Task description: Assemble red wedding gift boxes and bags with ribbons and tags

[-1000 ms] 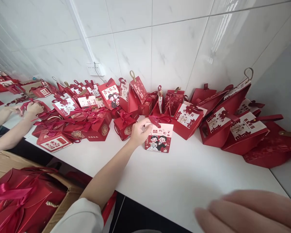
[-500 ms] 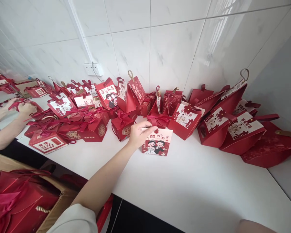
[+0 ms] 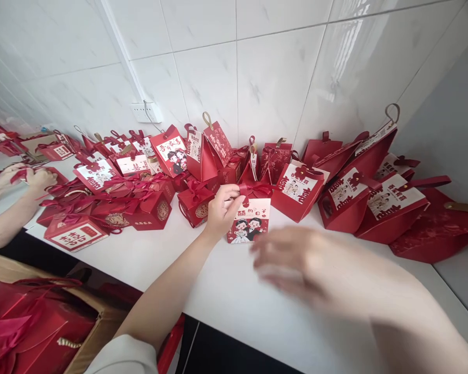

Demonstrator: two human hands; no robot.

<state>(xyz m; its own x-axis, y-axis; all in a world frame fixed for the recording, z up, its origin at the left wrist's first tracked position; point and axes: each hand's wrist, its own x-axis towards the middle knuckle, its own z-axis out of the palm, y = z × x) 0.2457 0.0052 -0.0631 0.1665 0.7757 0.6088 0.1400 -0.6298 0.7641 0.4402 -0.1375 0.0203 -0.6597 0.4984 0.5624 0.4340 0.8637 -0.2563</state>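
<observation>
My left hand [image 3: 222, 210] is closed on the top of a small red wedding gift box [image 3: 251, 221]. The box stands upright on the white table [image 3: 218, 270]; its front shows a cartoon bride and groom under Chinese characters. A red strap shows at its top beside my fingers. My right hand [image 3: 296, 259] is just right of the box, over the table, its fingers smeared by motion. To the left of my left hand is a red box with a ribbon bow [image 3: 197, 202]. A red gift box with a white label [image 3: 298, 189] stands behind on the right.
More red gift boxes [image 3: 218, 150] line the tiled wall. Ribboned boxes [image 3: 152, 202] stand at the left, and several bags [image 3: 393, 208] at the right. A co-worker's hands [image 3: 39, 179] handle red ribbon. A cardboard carton [image 3: 95, 330] holds a large red box at lower left.
My right hand has come in from the lower right and reached the space beside the gift box. My left hand stays closed on the box's top.
</observation>
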